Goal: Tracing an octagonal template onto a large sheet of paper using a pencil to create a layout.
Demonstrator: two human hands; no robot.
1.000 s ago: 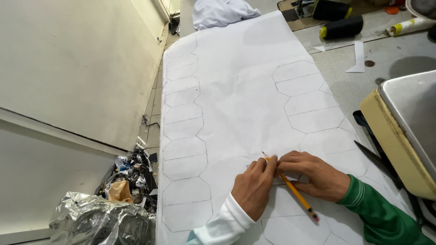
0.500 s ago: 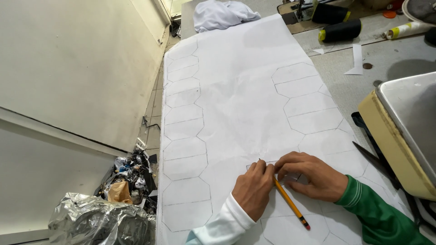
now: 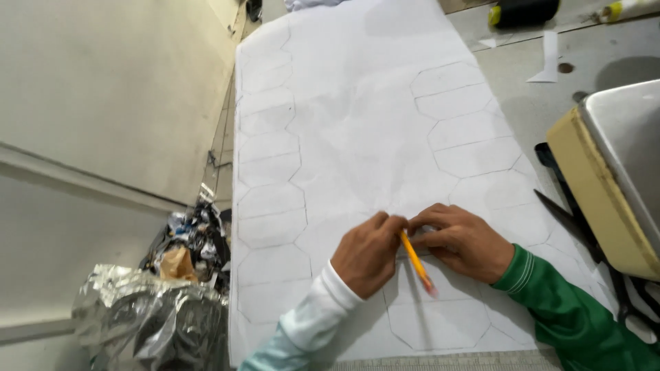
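A long white sheet of paper [image 3: 357, 137] lies on the grey table, with rows of pencil-drawn octagon outlines along both edges. My left hand [image 3: 364, 255], in a white sleeve, presses down on the sheet near its front end, fingers curled. My right hand [image 3: 464, 242], in a green sleeve, rests just beside it and touches it. It grips a yellow pencil [image 3: 414, 260] whose tip sits on the paper between the two hands, eraser end pointing toward me. Whatever lies under the fingers is hidden.
A cream box with a metal lid [image 3: 591, 185] stands at the right, a dark blade-like tool [image 3: 567, 220] beside it. At the far end are a black spool [image 3: 526, 12] and a paper scrap [image 3: 548, 65]. Crumpled foil and rubbish [image 3: 137, 316] sit below the table's left edge.
Both hands have stayed close together on the sheet. The pencil has swung from lying across my right hand to standing between the two hands. My view has dropped closer.
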